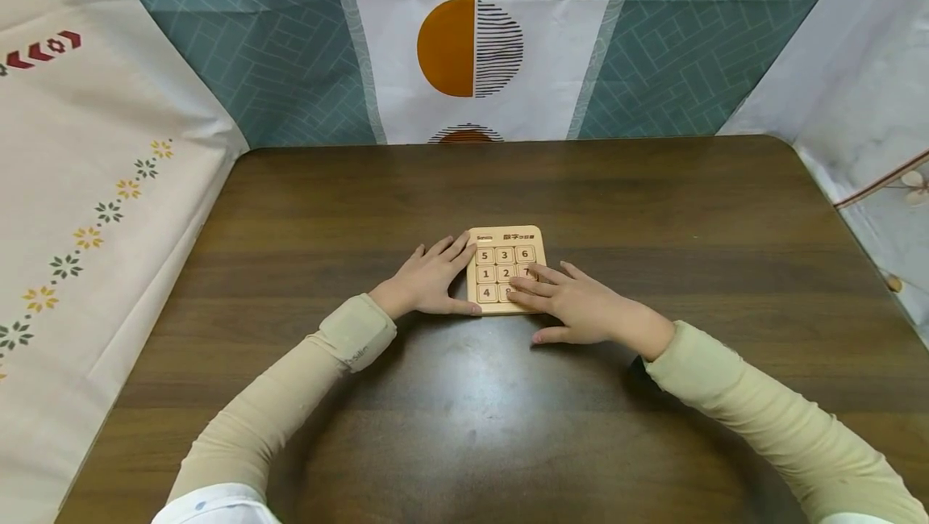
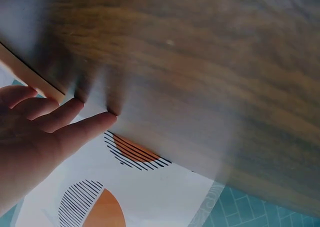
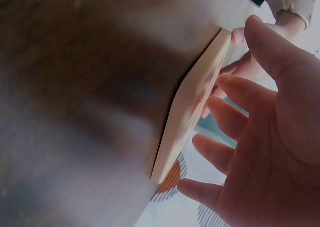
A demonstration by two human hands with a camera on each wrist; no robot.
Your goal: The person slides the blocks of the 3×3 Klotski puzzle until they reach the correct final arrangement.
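A pale wooden number-slide puzzle (image 1: 501,309) lies flat on the dark table, its tiles in three rows. The top row reads 5, 3, 6; 1 and 2 are below, then 4. At its left edge rests my left hand (image 1: 435,276), fingers spread, thumb by the near-left corner. In the left wrist view, that hand's (image 2: 47,129) fingers reach past the puzzle's edge (image 2: 32,79). Over the lower right tiles, my right hand (image 1: 581,308) extends straight fingers, partly covering 7 and 8 and hiding the corner place. The right wrist view shows its palm (image 3: 280,137) beside the puzzle (image 3: 182,122).
The brown wooden table (image 1: 479,185) extends around the puzzle on all sides. Behind its far edge hangs a teal and white patterned cloth (image 1: 290,64). A flowered white cloth (image 1: 43,185) lies along the left, and pale fabric (image 1: 856,81) borders the right.
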